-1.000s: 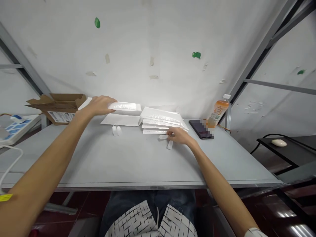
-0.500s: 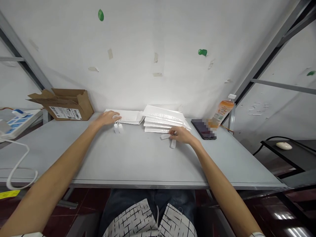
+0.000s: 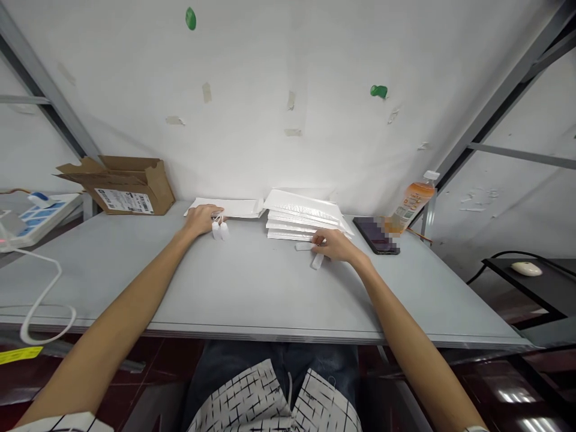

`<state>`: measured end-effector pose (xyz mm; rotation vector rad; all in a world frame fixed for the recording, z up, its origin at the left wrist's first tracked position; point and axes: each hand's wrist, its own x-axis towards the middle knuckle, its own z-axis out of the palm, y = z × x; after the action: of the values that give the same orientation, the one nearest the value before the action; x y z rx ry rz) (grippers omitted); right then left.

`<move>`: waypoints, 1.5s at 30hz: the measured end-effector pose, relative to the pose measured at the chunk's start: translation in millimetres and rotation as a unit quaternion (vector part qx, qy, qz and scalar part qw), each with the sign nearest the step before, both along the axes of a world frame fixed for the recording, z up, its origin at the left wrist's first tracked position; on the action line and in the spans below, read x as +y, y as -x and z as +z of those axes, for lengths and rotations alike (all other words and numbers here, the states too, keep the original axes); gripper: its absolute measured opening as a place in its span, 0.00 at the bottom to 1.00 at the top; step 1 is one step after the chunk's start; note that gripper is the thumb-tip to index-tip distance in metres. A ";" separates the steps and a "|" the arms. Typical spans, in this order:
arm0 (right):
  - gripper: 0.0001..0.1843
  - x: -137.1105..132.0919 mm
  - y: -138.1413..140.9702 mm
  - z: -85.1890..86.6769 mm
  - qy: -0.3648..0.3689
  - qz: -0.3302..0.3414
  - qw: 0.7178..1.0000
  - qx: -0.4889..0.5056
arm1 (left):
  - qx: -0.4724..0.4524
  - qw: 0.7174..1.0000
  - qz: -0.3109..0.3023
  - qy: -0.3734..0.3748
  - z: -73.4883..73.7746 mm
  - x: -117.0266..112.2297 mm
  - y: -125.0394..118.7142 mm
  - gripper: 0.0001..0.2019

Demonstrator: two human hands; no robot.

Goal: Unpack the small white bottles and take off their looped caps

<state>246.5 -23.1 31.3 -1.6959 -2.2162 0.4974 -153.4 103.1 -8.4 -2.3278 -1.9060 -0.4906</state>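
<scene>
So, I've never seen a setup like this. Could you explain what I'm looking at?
There's no machine here: these are a person's two bare hands. The camera is worn on their head, looking forward and down, so you see their own view of a grey table.

The left hand is at a flat white envelope, with two small white pieces by its fingers. The right hand is in front of a stack of white padded envelopes, with similar white pieces at its fingers. Whether either hand grips them or just touches them is too small to tell.

Farther left is an open cardboard box; farther right are a phone and a bottle of orange drink.
</scene>
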 end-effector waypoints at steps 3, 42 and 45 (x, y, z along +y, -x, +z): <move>0.05 0.7 0.6 -1.6 0.018 -0.007 1.000 0.019 | 0.000 1.000 0.007 -0.006 -0.8 0.7 -4.0 0.21; 0.10 4.6 8.5 -6.4 -0.119 0.012 0.983 0.137 | -0.217 0.886 -0.164 -0.376 84.1 -81.6 -70.2 0.08; 0.11 4.7 11.1 -8.0 -0.124 -0.023 0.970 0.208 | -0.186 0.903 -0.261 -0.285 60.8 -113.1 -136.6 0.08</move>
<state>235.4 -18.4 23.3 -1.3649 -1.8472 0.4890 -16.8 -10.0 52.3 -2.3901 -0.9691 -1.4094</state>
